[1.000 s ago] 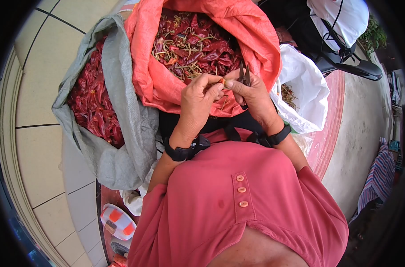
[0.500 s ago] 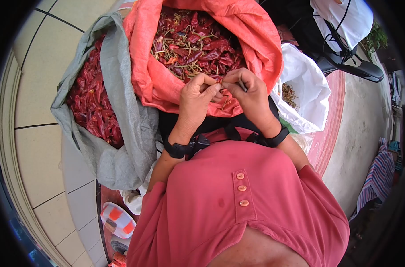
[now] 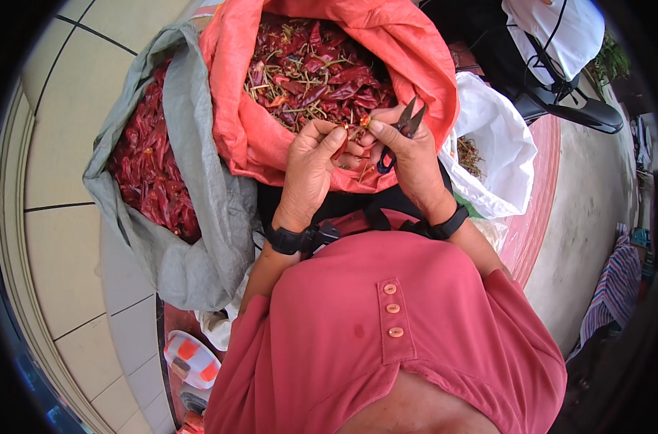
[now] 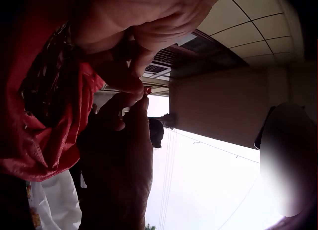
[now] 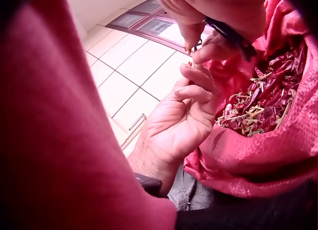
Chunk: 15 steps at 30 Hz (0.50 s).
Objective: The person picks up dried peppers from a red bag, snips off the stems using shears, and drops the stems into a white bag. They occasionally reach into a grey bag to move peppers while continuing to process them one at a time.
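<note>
Both hands meet over the near rim of the red sack (image 3: pixel 235 137), which holds dried red chillies (image 3: pixel 351 83) and stems. The left hand (image 3: pixel 309 170) pinches a red chilli piece (image 3: pixel 341 147) between thumb and fingers. Opposite it, the right hand (image 3: pixel 414 163) pinches a small orange-red bit (image 3: pixel 364 121) at its fingertips and also keeps hold of dark scissors (image 3: pixel 410 121), their blades pointing away from the body and slightly apart. In the right wrist view the left hand (image 5: pixel 184 116) shows its curled fingers close to the right hand's fingertips.
A grey sack (image 3: pixel 199 253) of red chillies (image 3: pixel 152 159) stands at the left. At the right is a white bag (image 3: pixel 506 152) with stems inside. A white and orange container (image 3: pixel 191 358) lies at lower left. Farther right stands a black seat-like object (image 3: pixel 586 114).
The scissors, hidden behind the right hand half a second ago, show again with blades parted. The fingertips have moved slightly apart, and a red piece now shows at the left hand.
</note>
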Each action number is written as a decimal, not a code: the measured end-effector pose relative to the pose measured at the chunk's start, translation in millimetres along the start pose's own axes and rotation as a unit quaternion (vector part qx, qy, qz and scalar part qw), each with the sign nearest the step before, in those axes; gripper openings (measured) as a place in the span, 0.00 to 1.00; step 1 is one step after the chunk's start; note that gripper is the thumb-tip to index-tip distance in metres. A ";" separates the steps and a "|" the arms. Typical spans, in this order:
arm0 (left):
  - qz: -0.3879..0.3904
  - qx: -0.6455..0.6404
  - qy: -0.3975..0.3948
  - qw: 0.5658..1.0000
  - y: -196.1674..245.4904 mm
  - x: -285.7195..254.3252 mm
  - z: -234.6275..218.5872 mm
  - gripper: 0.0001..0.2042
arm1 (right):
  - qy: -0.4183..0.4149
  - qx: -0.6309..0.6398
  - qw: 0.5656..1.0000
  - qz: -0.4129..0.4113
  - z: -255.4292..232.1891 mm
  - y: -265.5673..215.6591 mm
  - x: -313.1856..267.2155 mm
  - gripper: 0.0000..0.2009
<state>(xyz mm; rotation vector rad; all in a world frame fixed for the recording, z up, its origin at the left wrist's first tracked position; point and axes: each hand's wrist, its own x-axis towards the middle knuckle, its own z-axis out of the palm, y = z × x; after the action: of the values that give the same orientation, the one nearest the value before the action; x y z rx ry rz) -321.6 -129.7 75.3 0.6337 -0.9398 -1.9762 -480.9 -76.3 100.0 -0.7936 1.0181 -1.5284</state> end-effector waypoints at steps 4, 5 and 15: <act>0.005 0.003 -0.009 1.000 2.2 0.8 0.6 0.05 | -0.030 -0.049 0.998 -0.009 1.4 0.2 -0.2 0.05; 0.004 0.004 -0.005 1.000 1.7 0.8 0.9 0.05 | -0.035 -0.053 0.998 -0.022 2.7 1.0 0.2 0.05; 0.006 -0.020 0.007 1.000 0.0 -5.3 0.6 0.05 | 0.048 -0.030 0.998 -0.018 -4.8 4.6 2.0 0.05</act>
<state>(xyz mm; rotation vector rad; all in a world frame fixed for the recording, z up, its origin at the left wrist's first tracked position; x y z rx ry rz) -319.4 -124.9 76.1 0.6170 -0.8913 -1.9726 -483.7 -77.6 93.8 -0.7903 1.1306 -1.5863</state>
